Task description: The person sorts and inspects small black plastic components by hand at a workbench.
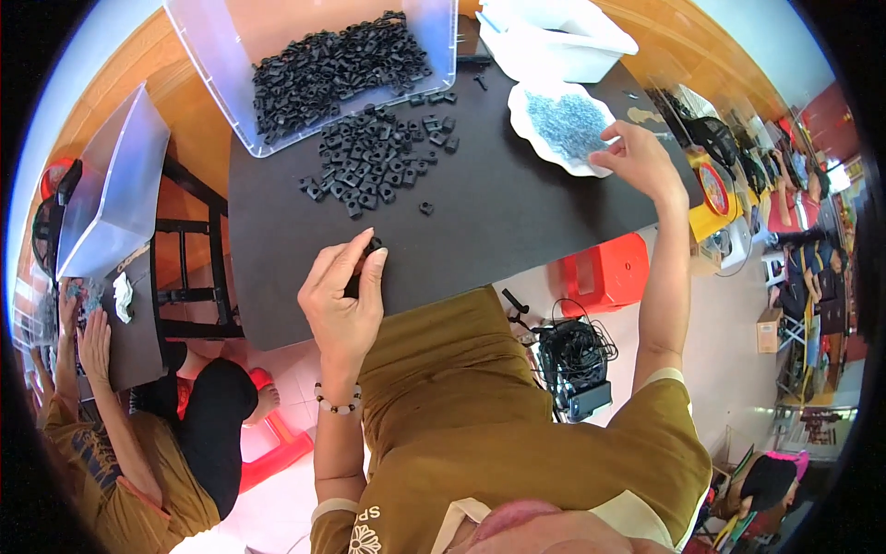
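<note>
Your left hand (341, 300) pinches a black part (371, 246) between thumb and fingertips, over the near edge of the bench (498, 222). Your right hand (643, 166) is at the right rim of the white dish (522, 131) of blue pieces (561, 118), fingers curled toward the thumb; you cannot tell whether it grips a piece. Loose black parts form a pile (374, 162) before the clear bin (309, 23); a white tub (544, 57) stands behind the dish.

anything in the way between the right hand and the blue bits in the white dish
Nothing visible: the right hand reaches over the rim of the white dish, its fingertips close to the blue bits.
</note>
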{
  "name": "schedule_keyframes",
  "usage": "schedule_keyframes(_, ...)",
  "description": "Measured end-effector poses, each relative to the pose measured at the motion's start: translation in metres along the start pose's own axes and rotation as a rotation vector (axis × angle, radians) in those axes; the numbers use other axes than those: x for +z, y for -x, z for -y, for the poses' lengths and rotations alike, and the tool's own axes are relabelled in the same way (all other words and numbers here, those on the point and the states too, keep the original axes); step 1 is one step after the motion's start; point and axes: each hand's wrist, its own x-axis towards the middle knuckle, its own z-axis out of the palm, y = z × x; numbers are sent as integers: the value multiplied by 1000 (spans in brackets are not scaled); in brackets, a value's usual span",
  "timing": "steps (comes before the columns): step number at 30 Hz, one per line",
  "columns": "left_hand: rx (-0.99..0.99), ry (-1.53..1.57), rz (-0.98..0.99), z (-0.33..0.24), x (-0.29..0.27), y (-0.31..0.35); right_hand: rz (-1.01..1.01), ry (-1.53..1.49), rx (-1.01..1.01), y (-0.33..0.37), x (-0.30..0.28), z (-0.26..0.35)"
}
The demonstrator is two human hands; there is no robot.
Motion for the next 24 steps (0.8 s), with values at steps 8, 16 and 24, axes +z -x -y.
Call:
schedule_keyframes(8,10,-6,-3,-1,2,1,-80,-204,-87,-23,18,-1)
schedule_keyframes(16,10,-34,6,-1,2,1,-173,-343,-87,-41,16,14)
schedule_keyframes(24,29,-31,-1,-2,3,1,-124,-643,-121,-48,33,-2)
